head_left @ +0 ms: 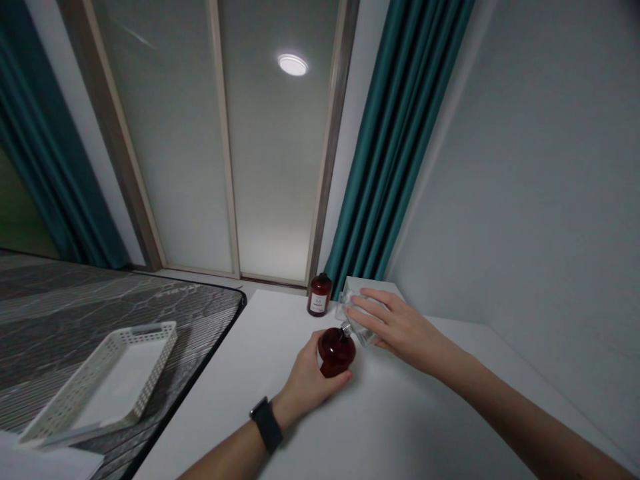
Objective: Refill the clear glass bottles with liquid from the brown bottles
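Cupped around the round red bottle [336, 351], the left hand [306, 381] has its thumb along the near side and its fingers closed behind, so the bottle is pinned to the table [400, 427] rather than lifted; such a hold would keep a rounded body from rolling or tipping. Just past the red bottle and leaning onto its silver neck is a clear glass bottle [356, 321], tilted with its lower corner at that neck. The right hand [400, 327] lies over the clear bottle with fingers stretched flat along its top face and the thumb hidden beneath, a loose closed hold that seems to set the tilt; whether the two bottles actually touch at the neck is hard to tell in the dim light. Behind the red bottle, toward the window [225, 147], stands a brown jar [319, 295] with a dark cap and pale label, upright and apart from both hands. A black watch [267, 425] sits on the left wrist. Well to the left of the red bottle, off the table on a dark striped mat [75, 300], rests a white mesh tray [100, 383]. Teal curtains [395, 153] hang behind the jar, beside a bare wall [540, 187].
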